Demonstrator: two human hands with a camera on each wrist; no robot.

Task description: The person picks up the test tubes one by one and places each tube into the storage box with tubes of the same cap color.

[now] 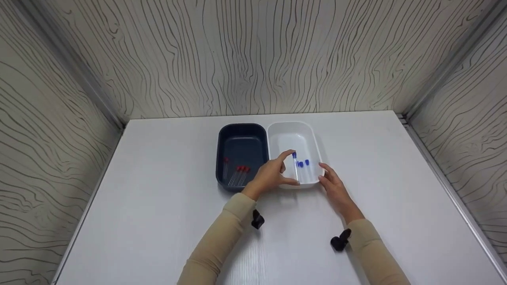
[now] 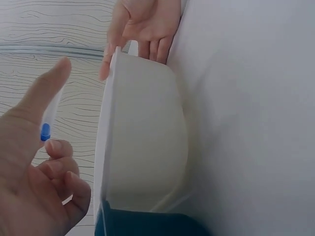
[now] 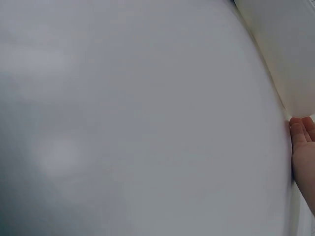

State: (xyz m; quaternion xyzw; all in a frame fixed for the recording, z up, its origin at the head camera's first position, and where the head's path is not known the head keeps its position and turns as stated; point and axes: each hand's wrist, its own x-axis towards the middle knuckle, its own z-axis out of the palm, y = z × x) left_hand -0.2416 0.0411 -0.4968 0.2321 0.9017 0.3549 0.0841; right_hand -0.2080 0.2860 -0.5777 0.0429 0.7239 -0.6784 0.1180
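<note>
My left hand [image 1: 270, 174] pinches a clear test tube [image 1: 296, 169] with a blue cap lengthwise, forefinger at the cap and thumb at the other end. It holds the tube over the near part of a white tray [image 1: 273, 128]. Inside that tray lie several more blue-capped tubes [image 1: 307, 162], partly behind the held one. My right hand [image 1: 336, 190] grips the white tray at its near right corner; in the left wrist view that hand [image 2: 147, 22] has its thumb over the rim and its other fingers against the outside.
A dark blue tray [image 1: 242, 127] stands against the left side of the white one, with several red-capped tubes [image 1: 239, 169] in its near half. Both trays stand on a white table [image 1: 158, 190]. A wood-patterned panel [image 1: 253, 59] rises behind the table's far edge.
</note>
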